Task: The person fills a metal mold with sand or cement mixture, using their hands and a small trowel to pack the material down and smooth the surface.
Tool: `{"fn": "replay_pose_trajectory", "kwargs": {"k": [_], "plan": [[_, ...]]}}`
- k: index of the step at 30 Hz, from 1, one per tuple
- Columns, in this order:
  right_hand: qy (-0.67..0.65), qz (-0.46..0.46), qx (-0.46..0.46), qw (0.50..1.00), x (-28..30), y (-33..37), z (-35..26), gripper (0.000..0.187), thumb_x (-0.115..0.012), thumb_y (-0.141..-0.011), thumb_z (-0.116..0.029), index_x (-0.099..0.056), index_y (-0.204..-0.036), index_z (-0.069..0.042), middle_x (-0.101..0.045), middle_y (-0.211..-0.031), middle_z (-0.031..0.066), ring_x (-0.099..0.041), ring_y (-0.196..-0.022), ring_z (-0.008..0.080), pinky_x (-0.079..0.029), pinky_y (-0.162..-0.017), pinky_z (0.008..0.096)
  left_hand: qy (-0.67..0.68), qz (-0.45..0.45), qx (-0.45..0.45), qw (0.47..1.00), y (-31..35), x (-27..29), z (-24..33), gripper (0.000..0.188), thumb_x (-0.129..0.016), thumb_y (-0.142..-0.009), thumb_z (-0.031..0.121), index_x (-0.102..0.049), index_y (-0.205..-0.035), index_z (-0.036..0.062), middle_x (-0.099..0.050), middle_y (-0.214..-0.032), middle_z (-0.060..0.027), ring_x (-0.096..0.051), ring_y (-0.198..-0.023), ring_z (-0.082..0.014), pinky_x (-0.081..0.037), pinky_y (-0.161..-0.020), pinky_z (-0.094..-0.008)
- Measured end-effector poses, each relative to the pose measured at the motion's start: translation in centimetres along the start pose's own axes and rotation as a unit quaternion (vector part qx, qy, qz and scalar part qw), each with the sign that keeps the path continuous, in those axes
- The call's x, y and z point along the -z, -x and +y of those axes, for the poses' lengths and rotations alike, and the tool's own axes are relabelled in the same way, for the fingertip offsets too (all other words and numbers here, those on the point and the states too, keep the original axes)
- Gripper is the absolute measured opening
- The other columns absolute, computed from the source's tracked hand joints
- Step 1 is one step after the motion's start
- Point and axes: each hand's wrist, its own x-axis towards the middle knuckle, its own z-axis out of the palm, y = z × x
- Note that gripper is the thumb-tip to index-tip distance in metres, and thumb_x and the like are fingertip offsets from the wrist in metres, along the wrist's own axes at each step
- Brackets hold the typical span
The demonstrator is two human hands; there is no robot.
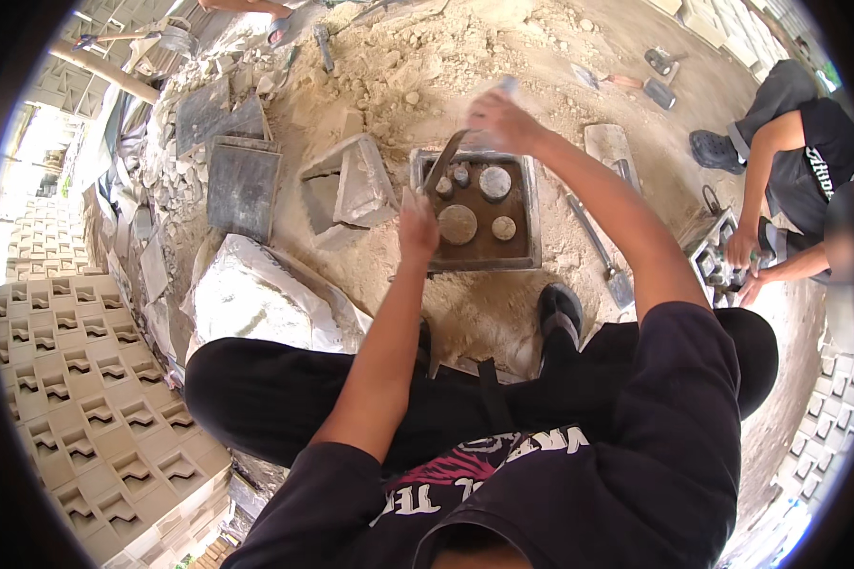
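Observation:
A square mould box (533, 223) stands in front of my feet, with brown fill and several round discs in it. The largest discs are a pale one (494, 183) and a sandy one (457, 225). My right hand (505, 121), blurred, is closed above the mould's far edge on a long curved blade (450, 159); a bluish end sticks up beyond the fist. The blade slants down toward my left hand (418, 228), which is at the mould's left edge. My left fingers are smeared by motion, so whether they grip the blade's tip is unclear.
Left of the mould are a broken block (356, 185), dark square plates (241, 188) and a white sack (261, 299). A small shovel (617, 284) and a mallet (659, 93) lie to the right. Another person (778, 180) works over a second mould at far right.

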Motion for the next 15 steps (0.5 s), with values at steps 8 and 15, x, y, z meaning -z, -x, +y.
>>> {"fn": "replay_pose_trajectory", "kwargs": {"k": [8,15], "plan": [[0.089,-0.029,-0.473,0.876,1.7,6.8,7.2,0.040,-0.048,-0.098,-0.041,-0.065,-0.114,-0.009,-0.064,-0.114,0.0126,-0.059,-0.112,0.0286,-0.033,-0.105,0.0520,-0.131,-0.135,-0.185,0.965,4.1,5.8,7.2,0.057,-0.047,-0.096,0.026,-0.034,-0.144,-0.0012,-0.032,-0.151,-0.0217,-0.029,-0.141,-0.0348,-0.023,-0.116,-0.0449],[0.044,-0.271,-0.578,0.768,1.2,8.7,9.0,0.041,-0.054,-0.094,-0.041,-0.068,-0.110,-0.006,-0.068,-0.112,0.0180,-0.065,-0.105,0.0340,-0.049,-0.091,0.0464,-0.005,-0.069,-0.166,0.984,-2.8,5.7,7.9,0.045,-0.051,-0.093,0.019,-0.047,-0.135,0.0036,-0.052,-0.137,-0.0169,-0.044,-0.131,-0.0319,-0.029,-0.112,-0.0483]]}}
